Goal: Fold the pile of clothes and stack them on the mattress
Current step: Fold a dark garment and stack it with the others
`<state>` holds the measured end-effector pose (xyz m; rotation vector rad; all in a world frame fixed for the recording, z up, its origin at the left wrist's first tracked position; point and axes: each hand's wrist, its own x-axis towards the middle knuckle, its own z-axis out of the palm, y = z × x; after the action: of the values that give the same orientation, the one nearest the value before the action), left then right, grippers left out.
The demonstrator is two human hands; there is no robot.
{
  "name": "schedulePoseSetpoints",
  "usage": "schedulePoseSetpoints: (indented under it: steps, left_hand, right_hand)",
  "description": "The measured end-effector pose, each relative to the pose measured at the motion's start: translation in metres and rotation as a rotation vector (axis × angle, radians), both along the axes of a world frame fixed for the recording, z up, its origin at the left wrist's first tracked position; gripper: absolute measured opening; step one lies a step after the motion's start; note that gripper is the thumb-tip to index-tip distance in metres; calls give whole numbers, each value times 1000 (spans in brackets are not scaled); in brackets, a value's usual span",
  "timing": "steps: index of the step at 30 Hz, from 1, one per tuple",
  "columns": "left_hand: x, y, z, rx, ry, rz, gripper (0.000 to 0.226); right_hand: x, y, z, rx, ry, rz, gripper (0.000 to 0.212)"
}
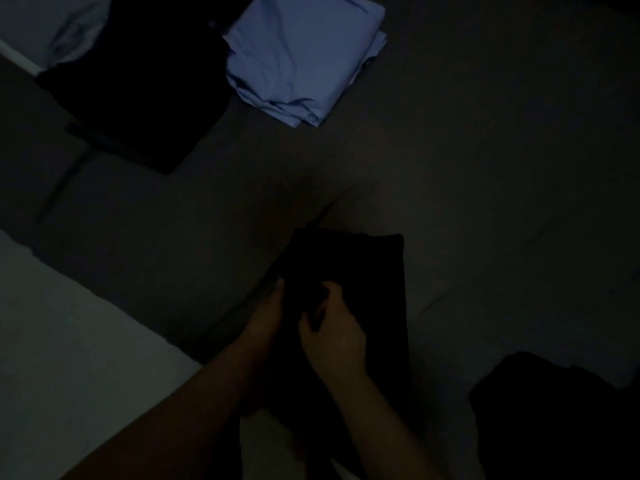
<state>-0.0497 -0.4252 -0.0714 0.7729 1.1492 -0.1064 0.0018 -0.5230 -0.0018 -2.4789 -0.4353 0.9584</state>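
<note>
We observe very low light across the whole scene. A dark grey sheet [485,150] with shallow creases covers most of the view. A paler floor area [69,341] occupies the lower left. A thin white edge [20,58] shows at the upper left; its nature cannot be determined

A garment being folded [349,271] lies on the mattress [485,168], near its front edge. Both hands rest on the garment's near part: the left hand [266,313] at its left edge, the right hand [334,334] just beside it, on top of the cloth. Far behind the garment, a folded shirt stack [298,60] sits on the mattress. Left of that stack, touching it, lies a flat folded garment [138,98]. Right of the garment in hand, nearer the viewer, sits a loose heap of clothes [554,417].
</note>
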Motion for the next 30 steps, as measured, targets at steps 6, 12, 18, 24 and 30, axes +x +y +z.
schedulePoseSetpoints:
  steps: [6,12,18,24,30]
  left_hand:
    - [8,16,-4,331,44,-314,105]
    - [38,0,0,233,278,-220,126]
    - [32,17,5,151,109,31,73]
    - [23,16,18,107,34,-163,75]
    - [27,35,48,81,25,-156,53]
  right_hand:
    - [28,-3,-20,289,-387,-44,39]
    - [81,-40,-37,161,127,-600,88]
    - [94,-44,-44,329,549,-595,87]
    - [77,-64,-43,391,671,-702,67]
    - [77,-32,-12,437,688,-640,86]
